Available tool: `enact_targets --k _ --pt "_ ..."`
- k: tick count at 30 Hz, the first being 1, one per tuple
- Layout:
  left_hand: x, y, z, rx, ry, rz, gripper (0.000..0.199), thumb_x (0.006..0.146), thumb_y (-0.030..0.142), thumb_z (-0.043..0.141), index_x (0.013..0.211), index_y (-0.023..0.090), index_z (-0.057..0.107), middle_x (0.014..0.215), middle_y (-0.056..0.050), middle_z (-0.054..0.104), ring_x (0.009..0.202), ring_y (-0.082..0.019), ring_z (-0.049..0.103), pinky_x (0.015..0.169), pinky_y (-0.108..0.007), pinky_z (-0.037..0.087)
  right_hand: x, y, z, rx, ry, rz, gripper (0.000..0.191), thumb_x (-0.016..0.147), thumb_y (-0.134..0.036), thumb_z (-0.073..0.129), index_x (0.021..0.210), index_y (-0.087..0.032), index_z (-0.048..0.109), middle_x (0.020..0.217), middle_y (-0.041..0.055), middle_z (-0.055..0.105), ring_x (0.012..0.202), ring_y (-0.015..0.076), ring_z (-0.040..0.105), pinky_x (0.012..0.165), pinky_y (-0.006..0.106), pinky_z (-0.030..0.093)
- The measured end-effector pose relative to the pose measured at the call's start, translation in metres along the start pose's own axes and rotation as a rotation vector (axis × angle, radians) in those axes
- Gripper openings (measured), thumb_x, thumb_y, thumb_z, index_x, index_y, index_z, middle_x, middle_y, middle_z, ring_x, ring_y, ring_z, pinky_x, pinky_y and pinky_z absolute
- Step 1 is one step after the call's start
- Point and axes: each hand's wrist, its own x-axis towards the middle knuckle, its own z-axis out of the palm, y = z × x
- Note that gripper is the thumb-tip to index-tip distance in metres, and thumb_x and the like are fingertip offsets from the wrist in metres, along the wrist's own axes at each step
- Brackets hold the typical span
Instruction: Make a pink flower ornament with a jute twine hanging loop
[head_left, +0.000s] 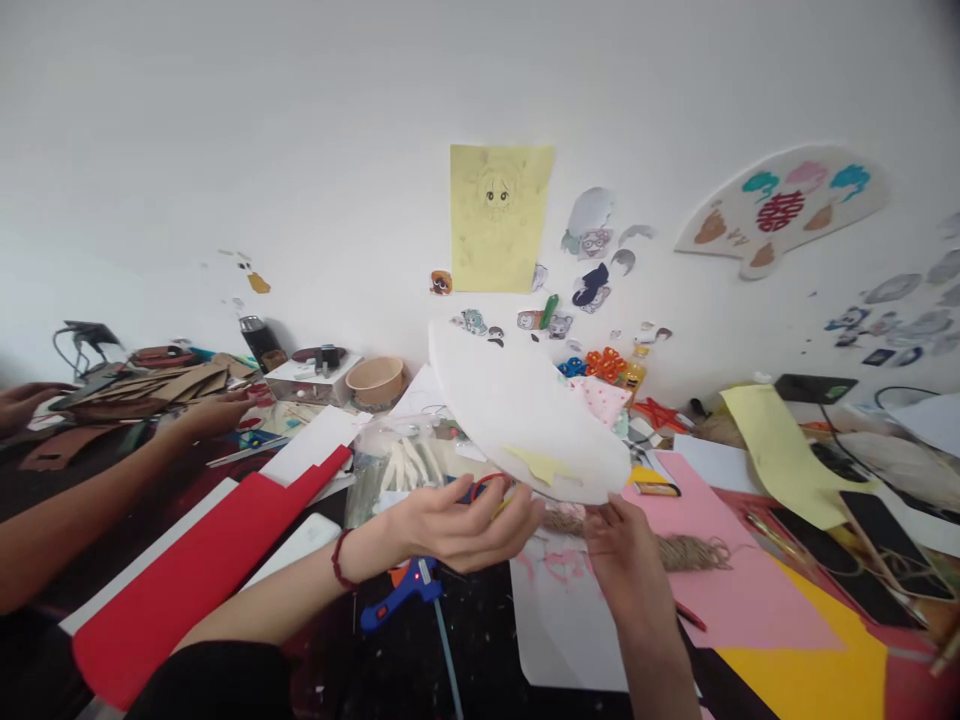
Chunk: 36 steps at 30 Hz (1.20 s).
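My right hand (622,550) pinches the lower right edge of a white curved sheet (517,400), thick like foam board. The sheet is tilted up above the table, and a torn-looking yellow patch (536,465) shows near its lower edge. Palm up, my left hand (469,525) is just below and left of the sheet, its fingers curled around a small thing with a red loop (489,482) and bits of yellow and blue. The fingers hide most of that thing, so its kind is unclear. Below my left wrist lies a blue glue gun (401,598) with a lit red light.
At left, another person's arms (112,470) reach over brown cardboard pieces (169,385). Red card (195,570) lies in front of them. Twine (694,552), pink paper (750,600), yellow card (817,670) and phones (892,540) are at right. A wooden bowl (375,380) stands near the wall.
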Motion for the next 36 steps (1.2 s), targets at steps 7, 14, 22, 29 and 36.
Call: enact_targets --k 7,14,22,29,36 --pt "-0.007 -0.007 0.019 0.145 -0.107 -0.172 0.026 0.088 0.039 0.070 0.111 0.029 0.077 0.125 -0.004 0.065 0.102 -0.017 0.058 0.083 -0.033 0.048 0.013 -0.026 0.025 0.097 0.035 0.296 0.017 0.072 -0.002 0.067 0.075 -0.014 0.055 0.058 -0.0026 0.059 0.041 0.0026 0.053 0.038 0.008 0.046" --pt "-0.010 -0.031 0.052 0.348 -0.221 0.027 0.053 0.092 0.041 0.066 0.143 0.040 0.053 0.160 0.006 0.041 0.143 -0.018 0.042 0.115 -0.030 0.040 0.007 -0.040 0.037 0.307 -0.058 0.414 0.017 0.079 0.002 0.060 0.087 -0.013 0.055 0.051 -0.0114 0.046 0.033 0.0011 0.044 0.031 0.006 0.035" --pt "-0.006 -0.065 0.079 0.130 -0.053 0.187 0.068 0.088 0.030 0.071 0.146 0.053 0.045 0.160 0.016 0.042 0.151 -0.018 0.038 0.127 -0.032 0.033 -0.004 -0.011 -0.007 0.528 -0.292 0.602 0.026 0.082 0.012 0.055 0.097 -0.009 0.055 0.050 -0.0138 0.052 0.033 -0.0003 0.049 0.032 0.002 0.034" --pt "-0.012 -0.059 0.094 0.114 -0.042 0.198 0.067 0.094 0.031 0.064 0.151 0.053 0.036 0.159 0.018 0.042 0.148 -0.014 0.043 0.125 -0.029 0.037 -0.012 0.025 -0.029 0.675 -0.492 0.735 0.012 0.093 0.001 0.057 0.100 -0.009 0.057 0.052 -0.0128 0.057 0.039 -0.0011 0.056 0.036 0.000 0.035" --pt "-0.023 -0.073 0.102 0.082 -0.009 0.266 0.059 0.098 0.044 0.057 0.153 0.048 0.035 0.159 0.017 0.043 0.149 -0.007 0.040 0.116 -0.020 0.044 -0.015 0.045 -0.039 0.722 -0.594 0.806 0.010 0.102 -0.012 0.052 0.104 -0.006 0.059 0.057 -0.0087 0.061 0.044 0.0001 0.059 0.037 0.002 0.037"
